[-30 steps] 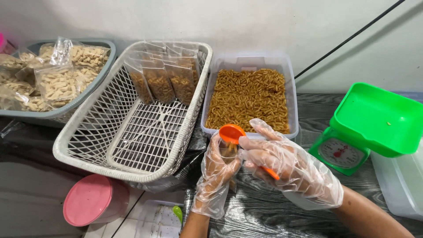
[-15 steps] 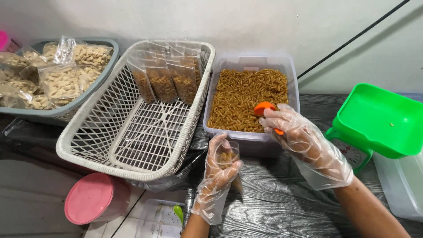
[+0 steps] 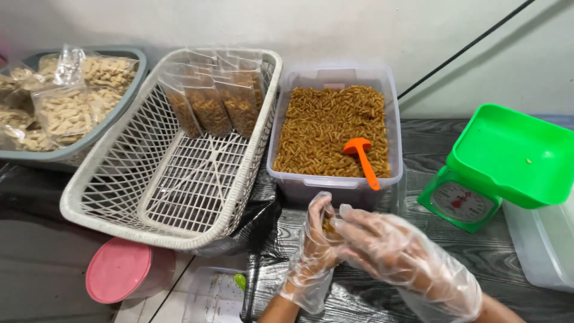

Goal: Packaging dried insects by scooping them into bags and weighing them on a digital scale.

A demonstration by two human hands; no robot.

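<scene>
head view, looking down at a dark wood-grain worktop (image 3: 371, 287). two hands in loose clear plastic gloves meet near the bottom edge. the left hand (image 3: 314, 254) has its fingers curled shut around a small clear bag (image 3: 327, 226) holding a little brown snack; the bag is mostly hidden between the gloves, just in front of the clear tub. the right hand (image 3: 397, 254) rests against the bag's top with its fingers (image 3: 353, 233) drawn together on it, though the crumpled glove makes the exact grip hard to make out.

just behind the hands stands a clear plastic tub (image 3: 332, 182), nearly full of small brown twisted snack pieces (image 3: 323, 128). an orange scoop (image 3: 360, 157) lies on the pieces, bowl down, handle pointing toward the tub's near right corner.

left of the tub, a white lattice basket (image 3: 119, 197) sits tilted; a row of filled clear pouches of brown snack (image 3: 209, 107) stands at its far end, the rest of its floor bare. farther left, a grey basket (image 3: 89, 140), cut off by the frame edge, holds bags of pale snack pieces (image 3: 66, 110).

at right, a green kitchen scale (image 3: 460, 203) carries a green tray (image 3: 514, 155) with a crumb in it. a clear container (image 3: 538, 245) is cut off at the right edge.

below the worktop edge, a pink-lidded container (image 3: 119, 278) and a clear box with a green spoon (image 3: 240, 281) sit lower down, partly hidden.
</scene>
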